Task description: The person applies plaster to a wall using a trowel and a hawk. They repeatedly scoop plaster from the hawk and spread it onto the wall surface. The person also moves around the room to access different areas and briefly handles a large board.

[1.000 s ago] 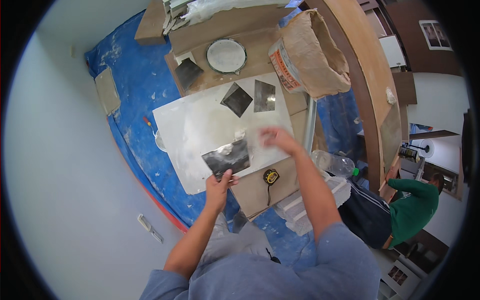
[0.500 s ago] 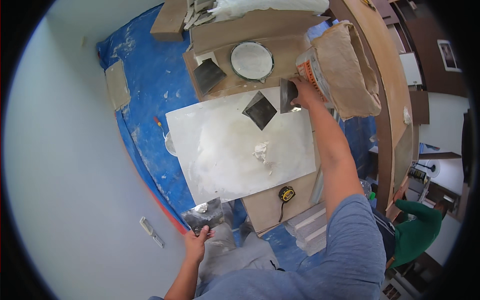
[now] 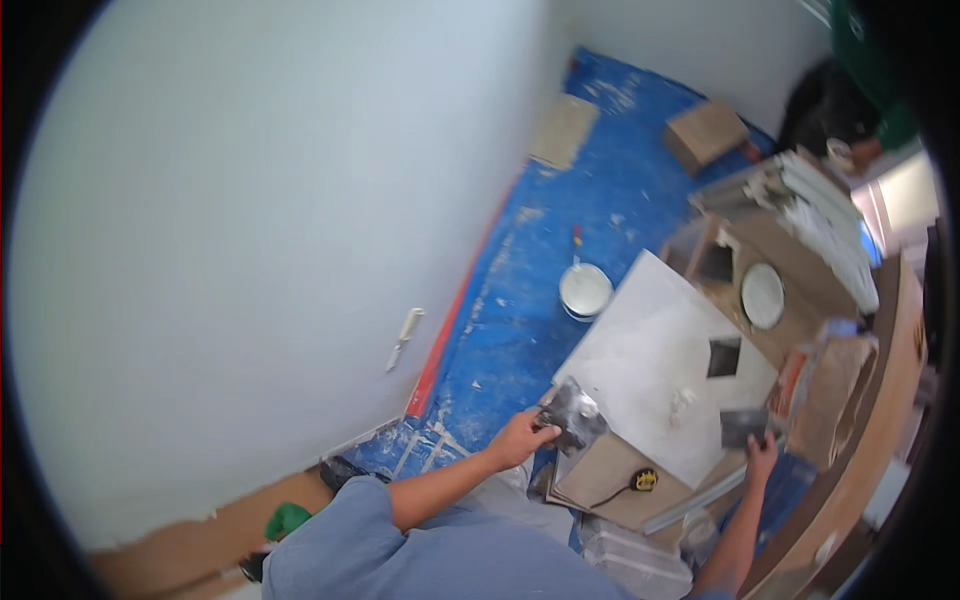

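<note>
My left hand (image 3: 525,435) grips a dark metal plate (image 3: 580,420) with a pale smear on it, over the lower-left part of a white board (image 3: 635,355). My right hand (image 3: 760,455) holds another dark plate (image 3: 742,428) at the board’s right edge. A dark square plate (image 3: 724,357) lies on the board, with a lump of white paste (image 3: 682,403) below it. A yellow tape measure (image 3: 644,480) rests on cardboard (image 3: 610,482) below the board. Both held plates are slightly blurred.
A pale bucket (image 3: 585,290) stands on blue sheeting (image 3: 520,300) beside the white wall (image 3: 240,250). A cream-handled scraper (image 3: 405,338) shows against the wall. At right are a white-filled tub (image 3: 762,295), a paper sack (image 3: 830,400) and a wooden edge (image 3: 890,360). A person in green (image 3: 860,90) occupies the top right.
My view has swung left, bringing more wall into sight and shifting the board rightward. My right hand has picked up a plate from the board; my left still holds its plate.
</note>
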The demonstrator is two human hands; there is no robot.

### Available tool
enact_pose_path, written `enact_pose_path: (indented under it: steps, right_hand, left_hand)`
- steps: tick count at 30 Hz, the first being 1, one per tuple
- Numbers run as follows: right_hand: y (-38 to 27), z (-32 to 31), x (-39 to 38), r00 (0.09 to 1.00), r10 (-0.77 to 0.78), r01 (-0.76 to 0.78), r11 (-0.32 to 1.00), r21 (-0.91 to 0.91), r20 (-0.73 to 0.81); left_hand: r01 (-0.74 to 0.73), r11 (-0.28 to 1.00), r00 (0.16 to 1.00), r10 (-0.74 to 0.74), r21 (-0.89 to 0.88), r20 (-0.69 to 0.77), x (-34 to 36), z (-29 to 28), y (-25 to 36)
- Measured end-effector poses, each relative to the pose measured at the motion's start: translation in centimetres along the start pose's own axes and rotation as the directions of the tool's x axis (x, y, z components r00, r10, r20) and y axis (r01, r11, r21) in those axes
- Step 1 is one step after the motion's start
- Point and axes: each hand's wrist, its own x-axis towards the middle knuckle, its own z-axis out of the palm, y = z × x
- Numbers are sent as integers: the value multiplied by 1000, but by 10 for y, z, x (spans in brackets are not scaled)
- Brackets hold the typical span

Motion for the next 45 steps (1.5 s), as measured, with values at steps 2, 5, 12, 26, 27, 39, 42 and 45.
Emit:
enact_pose_path:
  steps: [2, 5, 12, 26, 27, 39, 42, 45]
  right_hand:
    - [-13, 11, -45, 976, 212, -208, 860, 465, 44]
    - [-44, 30, -96, 952, 88, -300, 476, 827, 294]
    - [-162, 106, -226, 864, -170, -374, 415, 829, 475]
    - [-296, 121, -543, 185, -346, -567, 727, 388, 920]
    - [-280, 121, -539, 157, -391, -521, 747, 412, 907]
    - [-237, 144, -545, 245, -400, -487, 736, 469, 883]
    - [-240, 159, -566, 149, -342, -557, 747, 364, 928]
    - [-230, 185, -585, 105, -307, -626, 718, 303, 946]
  left_hand:
    - [-31, 990, 999, 25, -140, -44, -21, 5, 5]
    - [-93, 910, 991, 47, -405, -121, -74, 20, 3]
    - [-89, 576, 994, 98, -813, -40, -231, 54, -10]
    - [-322, 375, 926, 316, -869, -207, -451, 142, -51]
    - [-360, 351, 913, 322, -865, -249, -456, 137, -57]
    - [-638, 213, 751, 382, -740, -538, -585, 73, -90]
    - [-667, 238, 735, 368, -706, -570, -609, 56, -113]
    - [-670, 211, 727, 381, -712, -571, -628, 33, -130]
